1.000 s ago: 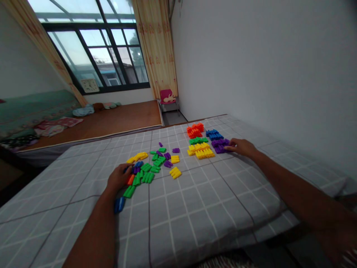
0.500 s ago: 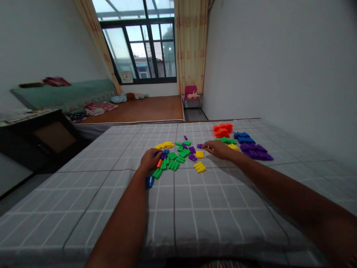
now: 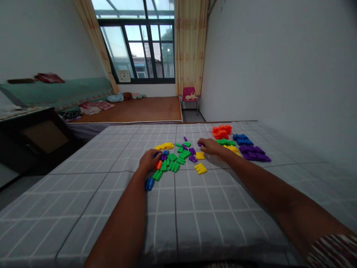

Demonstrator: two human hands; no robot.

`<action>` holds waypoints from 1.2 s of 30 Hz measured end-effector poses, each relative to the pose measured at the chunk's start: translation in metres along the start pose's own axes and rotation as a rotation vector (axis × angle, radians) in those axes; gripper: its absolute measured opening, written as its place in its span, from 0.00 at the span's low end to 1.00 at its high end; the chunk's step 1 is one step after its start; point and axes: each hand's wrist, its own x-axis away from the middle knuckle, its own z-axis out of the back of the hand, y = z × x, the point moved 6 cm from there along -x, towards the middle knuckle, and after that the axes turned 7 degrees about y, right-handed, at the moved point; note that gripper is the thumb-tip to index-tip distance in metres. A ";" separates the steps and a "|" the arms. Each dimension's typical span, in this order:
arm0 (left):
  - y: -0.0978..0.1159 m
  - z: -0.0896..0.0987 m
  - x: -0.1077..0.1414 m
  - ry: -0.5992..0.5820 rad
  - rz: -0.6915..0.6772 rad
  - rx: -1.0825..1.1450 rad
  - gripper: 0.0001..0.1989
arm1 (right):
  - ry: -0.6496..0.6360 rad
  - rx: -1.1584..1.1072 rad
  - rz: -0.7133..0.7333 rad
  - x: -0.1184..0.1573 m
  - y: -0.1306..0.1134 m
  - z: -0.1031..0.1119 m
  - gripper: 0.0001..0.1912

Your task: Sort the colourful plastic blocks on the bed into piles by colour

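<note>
Small finger-shaped plastic pieces lie in a loose group on the checked cloth. My right hand is at the group's right side, its fingers closed on a purple piece that is partly hidden beneath them. My left hand rests at the left edge of the group, fingers curled round a dark blue piece. Beside it lie an orange piece, green pieces and yellow pieces. Closer to me lies a blue pair. Two yellow clusters sit below my right hand.
Colour-sorted piles stand at the right: orange, blue, purple, green and yellow. The grey checked cloth covers the table. Beyond are a brown bed, a pink chair and a dark cabinet.
My right hand has moved slightly left and closed over the purple piece. My left hand has stayed about where it was. The camera view has shifted a little.
</note>
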 end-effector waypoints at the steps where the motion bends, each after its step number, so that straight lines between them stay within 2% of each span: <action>1: 0.000 0.001 0.000 -0.001 -0.003 -0.002 0.18 | 0.043 -0.008 -0.007 0.006 0.000 0.006 0.21; 4: 0.001 0.001 -0.002 -0.014 -0.024 -0.013 0.20 | 0.181 -0.073 -0.017 0.030 0.018 0.031 0.19; 6: 0.000 0.001 -0.003 -0.018 -0.024 -0.034 0.20 | 0.271 -0.138 -0.032 0.052 0.047 0.052 0.16; 9: -0.003 0.001 -0.005 -0.017 -0.014 -0.065 0.20 | 0.368 -0.220 -0.138 0.095 0.112 0.083 0.14; 11: -0.005 0.000 -0.006 -0.018 -0.010 -0.075 0.21 | 0.414 -0.269 -0.294 0.130 0.163 0.097 0.15; 14: -0.007 -0.001 -0.007 -0.026 0.001 -0.079 0.22 | 0.461 -0.344 -0.533 0.182 0.227 0.104 0.18; 16: -0.009 -0.001 -0.008 -0.025 0.014 -0.081 0.22 | 0.492 -0.350 -0.642 0.207 0.253 0.102 0.18; 18: -0.010 -0.001 -0.008 -0.022 0.025 -0.081 0.22 | 0.500 -0.336 -0.709 0.220 0.268 0.096 0.17; 21: -0.012 -0.002 -0.008 -0.015 0.031 -0.072 0.22 | 0.452 -0.282 -0.726 0.219 0.274 0.084 0.16; 25: -0.012 -0.003 -0.008 -0.023 0.020 -0.068 0.21 | 0.375 -0.140 -0.638 0.206 0.270 0.077 0.14; 28: -0.008 -0.001 -0.007 -0.016 0.007 -0.071 0.21 | 0.328 -0.036 -0.609 0.204 0.263 0.080 0.15; 30: -0.004 0.002 -0.006 -0.009 0.014 -0.076 0.20 | 0.355 0.063 -0.637 0.203 0.254 0.090 0.16; 33: 0.001 0.004 -0.004 -0.011 0.025 -0.085 0.19 | 0.439 0.139 -0.578 0.181 0.217 0.104 0.18; 36: 0.003 0.003 -0.003 0.001 0.027 -0.081 0.19 | 0.362 0.006 -0.285 0.131 0.142 0.091 0.17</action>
